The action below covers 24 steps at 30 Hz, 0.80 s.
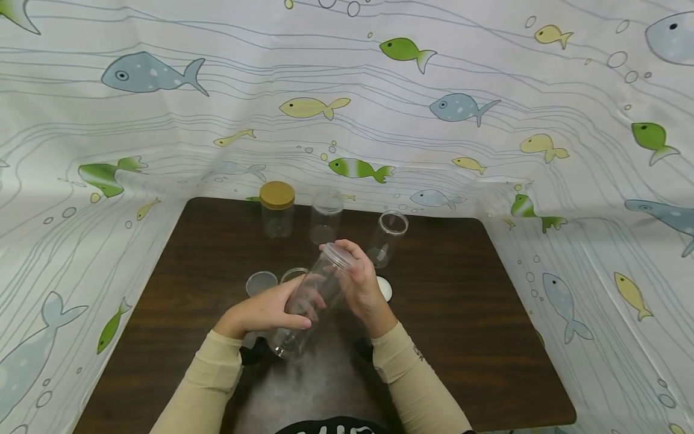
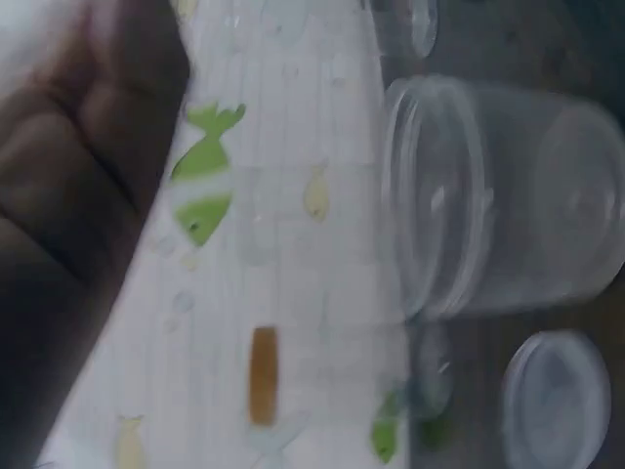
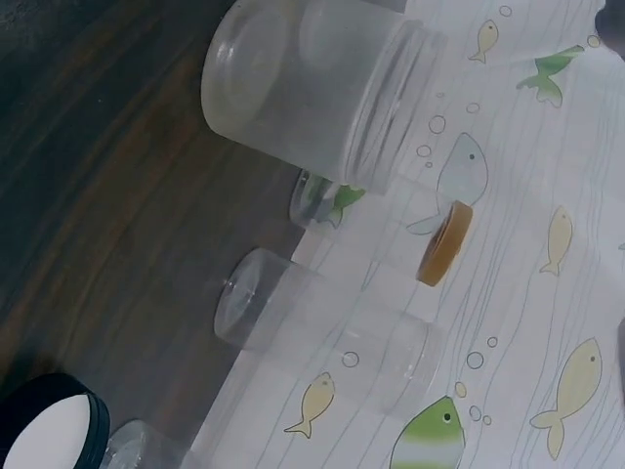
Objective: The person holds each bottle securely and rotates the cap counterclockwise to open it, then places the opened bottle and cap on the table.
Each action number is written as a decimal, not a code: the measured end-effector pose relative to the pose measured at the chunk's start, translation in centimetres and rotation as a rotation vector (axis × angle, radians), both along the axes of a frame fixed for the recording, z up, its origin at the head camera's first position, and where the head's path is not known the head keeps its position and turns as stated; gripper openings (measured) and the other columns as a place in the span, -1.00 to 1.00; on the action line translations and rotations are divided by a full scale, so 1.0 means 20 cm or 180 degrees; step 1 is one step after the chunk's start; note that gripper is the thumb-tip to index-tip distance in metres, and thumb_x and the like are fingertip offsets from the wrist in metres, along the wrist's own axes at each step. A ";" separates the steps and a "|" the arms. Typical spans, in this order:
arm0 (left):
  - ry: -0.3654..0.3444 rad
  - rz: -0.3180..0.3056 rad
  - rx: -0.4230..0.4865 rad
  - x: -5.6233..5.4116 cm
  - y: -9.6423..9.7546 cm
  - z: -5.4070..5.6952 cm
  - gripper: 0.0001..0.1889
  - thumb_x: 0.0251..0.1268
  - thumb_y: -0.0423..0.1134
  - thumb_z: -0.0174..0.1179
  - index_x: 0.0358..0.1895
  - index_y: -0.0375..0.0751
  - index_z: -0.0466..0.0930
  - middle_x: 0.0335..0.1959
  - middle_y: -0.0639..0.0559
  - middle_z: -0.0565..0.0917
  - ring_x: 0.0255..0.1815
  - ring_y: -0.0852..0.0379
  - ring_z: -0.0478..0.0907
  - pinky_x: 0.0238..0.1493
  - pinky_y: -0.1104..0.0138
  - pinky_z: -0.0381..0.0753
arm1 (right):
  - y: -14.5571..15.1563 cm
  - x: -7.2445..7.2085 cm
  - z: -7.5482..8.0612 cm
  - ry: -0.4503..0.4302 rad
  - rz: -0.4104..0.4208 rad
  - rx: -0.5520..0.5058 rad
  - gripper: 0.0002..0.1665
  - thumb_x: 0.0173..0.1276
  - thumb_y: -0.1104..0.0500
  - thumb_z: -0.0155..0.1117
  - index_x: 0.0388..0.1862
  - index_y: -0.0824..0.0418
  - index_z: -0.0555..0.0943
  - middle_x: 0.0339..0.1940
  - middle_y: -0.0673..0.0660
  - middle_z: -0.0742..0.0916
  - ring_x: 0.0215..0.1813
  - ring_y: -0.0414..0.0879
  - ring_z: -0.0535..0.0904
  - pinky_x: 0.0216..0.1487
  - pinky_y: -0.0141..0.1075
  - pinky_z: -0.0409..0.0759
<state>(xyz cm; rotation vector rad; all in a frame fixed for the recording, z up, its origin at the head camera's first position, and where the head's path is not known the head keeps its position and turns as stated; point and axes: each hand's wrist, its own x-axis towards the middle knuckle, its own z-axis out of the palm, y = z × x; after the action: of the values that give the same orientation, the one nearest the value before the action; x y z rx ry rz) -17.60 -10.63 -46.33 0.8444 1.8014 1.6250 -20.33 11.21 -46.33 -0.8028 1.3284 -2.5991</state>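
Note:
A tall clear jar (image 1: 290,342) leans between my hands over the front middle of the table, its base low to the left and its top up to the right. My left hand (image 1: 265,310) grips the jar's body, thumb in front and fingers seen through the clear wall behind. At the upper end, my right hand (image 1: 364,292) holds the jar's clear lid (image 1: 341,256), with its fingers curled over the rim. The palm side of the left hand (image 2: 78,186) fills the left of the left wrist view, dark and blurred.
Behind stand a jar with a yellow lid (image 1: 277,196), a clear capped jar (image 1: 327,208) and a tall open jar (image 1: 386,238). A short open jar (image 3: 293,88) stands nearer, partly behind my left hand. A clear lid (image 1: 262,283) and a black-rimmed white lid (image 3: 49,435) lie beside.

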 end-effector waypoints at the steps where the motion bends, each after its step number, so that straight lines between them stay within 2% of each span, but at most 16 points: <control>1: -0.0116 -0.0157 0.0177 0.00 0.00 -0.01 -0.14 0.34 -0.22 0.31 0.57 -0.27 0.00 0.14 -0.22 0.58 0.02 -0.12 0.65 0.02 0.18 0.64 | 0.01 0.00 0.00 0.0024 0.0096 -0.0012 -0.31 0.25 -0.25 0.48 0.20 0.08 0.52 0.16 0.14 0.69 0.18 -0.05 0.60 0.12 -0.27 0.54; 3: -0.0410 -0.0493 0.0587 -0.01 0.01 -0.04 -0.15 0.37 -0.22 0.26 0.57 -0.35 -0.04 0.16 -0.28 0.55 0.04 -0.17 0.64 0.02 0.16 0.64 | 0.01 -0.01 0.00 0.0090 0.0286 -0.0024 -0.30 0.29 -0.24 0.45 0.23 0.10 0.49 0.19 0.15 0.67 0.21 -0.04 0.58 0.17 -0.24 0.53; 6: -0.0667 -0.0865 0.0965 -0.01 0.03 -0.08 -0.13 0.42 -0.08 0.22 0.56 -0.40 -0.09 0.17 -0.22 0.54 0.09 -0.13 0.64 0.00 0.20 0.64 | 0.02 -0.01 0.00 0.0163 0.0480 -0.0005 -0.31 0.34 -0.23 0.39 0.26 0.12 0.46 0.20 0.16 0.65 0.22 -0.01 0.56 0.23 -0.23 0.50; 8: -0.0713 -0.0966 0.1031 -0.02 0.03 -0.10 -0.11 0.44 -0.02 0.21 0.56 -0.39 -0.11 0.21 -0.21 0.53 0.14 -0.12 0.62 0.01 0.17 0.65 | 0.02 -0.01 0.00 0.0184 0.0487 0.0019 -0.32 0.36 -0.23 0.37 0.27 0.13 0.45 0.20 0.16 0.65 0.20 -0.01 0.58 0.23 -0.23 0.50; 10: -0.0672 -0.0937 0.0962 -0.02 0.03 -0.10 -0.08 0.45 0.05 0.20 0.58 -0.34 -0.13 0.28 -0.20 0.49 0.21 -0.12 0.57 0.03 0.11 0.64 | 0.02 -0.01 0.00 0.0172 0.0417 0.0023 -0.34 0.37 -0.23 0.37 0.25 0.13 0.46 0.18 0.15 0.67 0.17 -0.02 0.61 0.19 -0.24 0.53; 13: -0.0589 -0.0742 0.0728 -0.02 0.02 -0.08 -0.14 0.51 0.02 0.15 0.62 -0.23 -0.14 0.41 -0.25 0.38 0.33 -0.16 0.46 0.13 -0.02 0.59 | 0.01 0.00 0.00 0.0118 0.0186 -0.0015 -0.30 0.32 -0.25 0.41 0.24 0.14 0.48 0.14 0.14 0.70 0.12 -0.03 0.65 0.12 -0.25 0.57; 16: -0.0392 -0.0372 0.0361 -0.02 -0.01 -0.05 -0.23 0.58 -0.08 0.08 0.64 -0.17 -0.13 0.47 -0.27 0.30 0.41 -0.20 0.39 0.24 -0.06 0.50 | 0.00 -0.01 0.00 0.0070 -0.0167 -0.0099 -0.23 0.28 -0.26 0.44 0.24 0.19 0.47 0.11 0.14 0.72 0.07 -0.03 0.66 0.06 -0.26 0.59; 20: 0.0071 0.0292 -0.0268 -0.01 -0.06 0.02 -0.26 0.57 -0.16 0.10 0.63 -0.18 -0.08 0.46 -0.25 0.32 0.39 -0.22 0.40 0.27 -0.06 0.45 | -0.01 -0.02 0.00 0.0030 -0.0812 -0.0104 -0.15 0.24 -0.27 0.47 0.25 0.27 0.43 0.07 0.10 0.72 0.03 -0.06 0.69 0.02 -0.26 0.58; 24: 0.0597 0.0837 -0.0684 0.00 -0.07 0.06 -0.09 0.42 -0.07 0.30 0.62 -0.19 -0.09 0.47 -0.25 0.30 0.38 -0.29 0.37 0.18 -0.11 0.50 | -0.03 -0.01 -0.01 -0.0098 -0.1455 -0.0046 -0.09 0.17 -0.26 0.54 0.22 0.36 0.45 0.05 0.11 0.70 0.00 -0.06 0.69 0.00 -0.28 0.58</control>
<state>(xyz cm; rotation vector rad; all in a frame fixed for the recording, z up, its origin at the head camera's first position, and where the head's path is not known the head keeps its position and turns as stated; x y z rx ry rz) -17.57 -11.97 -45.06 0.7048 2.2529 1.5100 -20.54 10.61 -46.53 -0.5023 1.6504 -2.9413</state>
